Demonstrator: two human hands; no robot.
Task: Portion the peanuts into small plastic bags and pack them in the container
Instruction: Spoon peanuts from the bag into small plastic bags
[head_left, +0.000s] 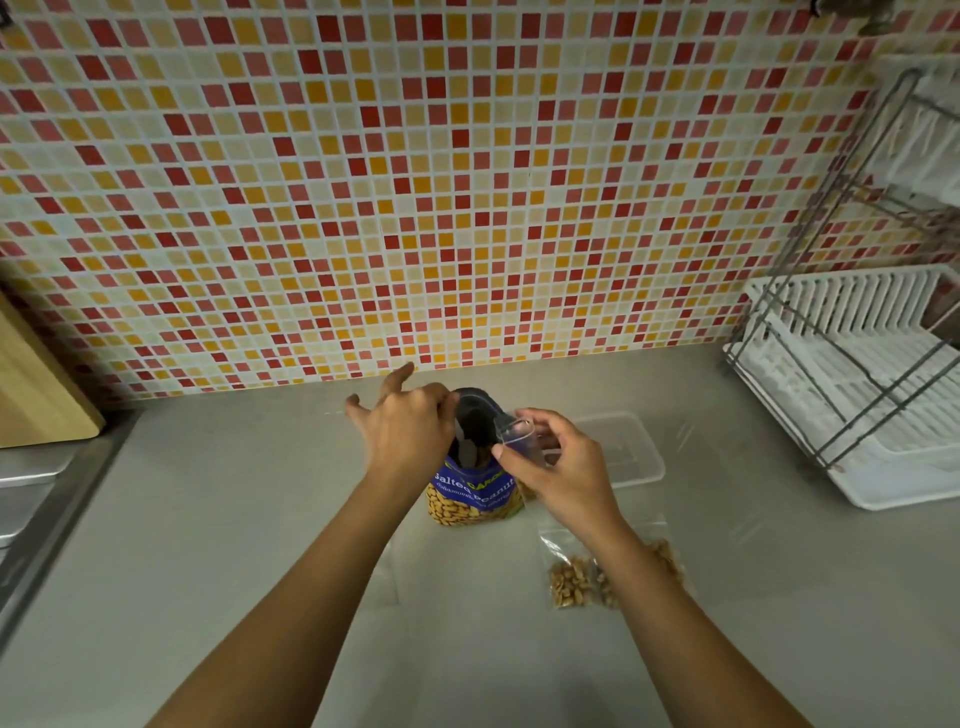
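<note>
Left fingers (439, 399) pinch the peanut bag (475, 499) — right fingers (540, 422) grip cup (519, 439) (at mouth).

Two bare arms enter from the bottom edge: the left arm (291, 597) from seven o'clock, the right arm (675, 623) from five o'clock. Both are uncovered from forearm to left hand (405, 431) and right hand (563, 467).

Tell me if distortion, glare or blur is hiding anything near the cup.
Head view: wide-angle lens bows the tile wall and rack near the edges; light is soft and even, no harsh glare; the clear cup in the right hand and the clear container behind it show only faintly against the grey counter.
</note>
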